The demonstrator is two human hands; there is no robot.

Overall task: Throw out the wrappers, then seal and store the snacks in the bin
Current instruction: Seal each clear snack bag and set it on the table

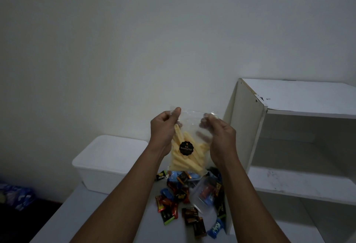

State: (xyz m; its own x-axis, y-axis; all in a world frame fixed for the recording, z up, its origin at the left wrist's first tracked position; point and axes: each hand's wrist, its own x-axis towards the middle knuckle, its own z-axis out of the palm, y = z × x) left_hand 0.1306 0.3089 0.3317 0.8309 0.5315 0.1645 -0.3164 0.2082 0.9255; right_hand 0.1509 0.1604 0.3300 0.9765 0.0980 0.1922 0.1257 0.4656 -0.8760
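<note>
A clear plastic bag of pale yellow snack sticks (185, 158) with a black round label hangs upright in the air above the table. My left hand (163, 129) pinches the bag's top left corner. My right hand (219, 133) grips the top right edge, its fingers showing through the plastic. Below the bag, several small wrapped candies (171, 202) in red, blue, black and green lie scattered on the white table (92, 215). Among them lies a second clear bag (204, 196) holding some candies. A white plastic bin (107, 163) stands at the table's back left.
A white shelf unit (289, 146) with open compartments stands at the right, its side panel close to the candies. A blue patterned cloth (17, 196) lies in the dark at the lower left. A plain white wall fills the background.
</note>
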